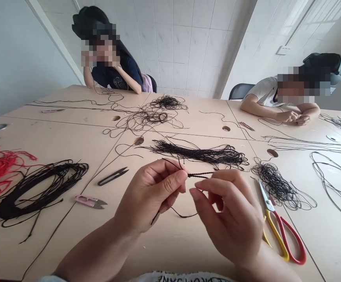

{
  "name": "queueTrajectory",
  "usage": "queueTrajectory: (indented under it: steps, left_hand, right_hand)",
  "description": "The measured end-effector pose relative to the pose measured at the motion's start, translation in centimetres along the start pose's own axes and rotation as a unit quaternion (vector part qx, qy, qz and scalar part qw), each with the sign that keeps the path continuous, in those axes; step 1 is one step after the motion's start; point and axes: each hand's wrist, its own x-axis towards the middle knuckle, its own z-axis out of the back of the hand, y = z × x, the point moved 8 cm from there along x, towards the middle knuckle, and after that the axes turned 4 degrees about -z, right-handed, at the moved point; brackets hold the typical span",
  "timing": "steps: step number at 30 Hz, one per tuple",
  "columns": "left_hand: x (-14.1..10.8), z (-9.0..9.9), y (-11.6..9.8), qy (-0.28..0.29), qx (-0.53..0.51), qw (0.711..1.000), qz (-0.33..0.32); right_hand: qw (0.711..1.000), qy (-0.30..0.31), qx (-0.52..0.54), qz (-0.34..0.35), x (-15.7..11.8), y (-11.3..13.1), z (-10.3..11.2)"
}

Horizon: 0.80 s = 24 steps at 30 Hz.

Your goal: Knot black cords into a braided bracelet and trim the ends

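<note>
Tightly twisted black cord [198,175], pinched by left hand [149,197], right hand [227,215] just beside

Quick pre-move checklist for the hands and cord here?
1. Left hand holding the braided black cord: ok.
2. Right hand gripping that cord: cannot tell, fingers hide the contact.
3. Braid even along its length: cannot tell, too small.
4. Red-and-yellow-handled scissors lying beside the right hand: ok.
5. Black thread snips lying left of the left hand: ok.
6. Black cord pile beside the scissors free of tangles: not ok.
</note>
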Motion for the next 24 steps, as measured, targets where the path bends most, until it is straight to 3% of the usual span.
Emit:
queueTrajectory:
  steps: [2, 10, 18, 24]
  left_hand:
    - [0.0, -0.2, 0.1, 0.012, -0.007, 1.0, 0.0]
    - [-0.7, 0.0, -0.1, 0.005, 0.059, 0.997, -0.043]
    - [-0.5, -0.7, 0.5, 0.038, 0.012, 0.999, 0.005]
    - [-0.4, -0.6, 1.1, 0.046, 0.002, 0.999, 0.018]
  right_hand:
    - [1.0, 0.019, 0.016, -0.015, -0.1, -0.1, -0.6]
    - [0.999, -0.01, 0.011, -0.03, 0.1, -0.3, -0.1]
    - [1.0, -0.012, 0.023, -0.018, 0.1, -0.1, -0.2]
    - [1.0, 0.021, 0.012, 0.002, 0.4, 0.3, -0.1]
